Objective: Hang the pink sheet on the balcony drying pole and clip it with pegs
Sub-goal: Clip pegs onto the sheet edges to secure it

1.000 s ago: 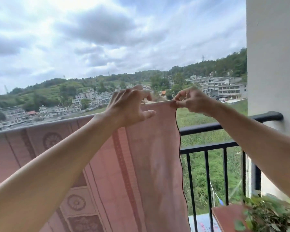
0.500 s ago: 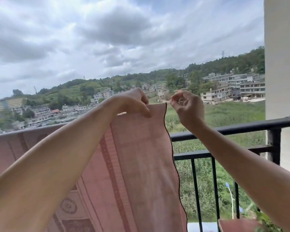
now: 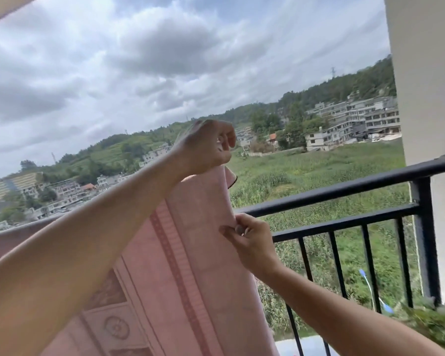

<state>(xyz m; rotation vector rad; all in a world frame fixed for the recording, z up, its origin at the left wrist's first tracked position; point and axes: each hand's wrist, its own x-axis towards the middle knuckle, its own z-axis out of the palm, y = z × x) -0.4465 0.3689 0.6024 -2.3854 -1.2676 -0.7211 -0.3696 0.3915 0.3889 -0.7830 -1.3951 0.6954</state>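
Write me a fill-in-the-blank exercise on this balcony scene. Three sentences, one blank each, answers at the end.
1. The sheet that the left hand grips at its top is ____ in colour.
2. The right hand pinches the sheet's side edge ____ (above/below) the left hand.
3. The metal railing to the right of the sheet is ____ in colour.

Missing words: pink; below; black.

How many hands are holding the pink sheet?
2. The left hand grips the pink sheet at its top, up high. The right hand pinches the sheet's right edge lower down, near the black railing.
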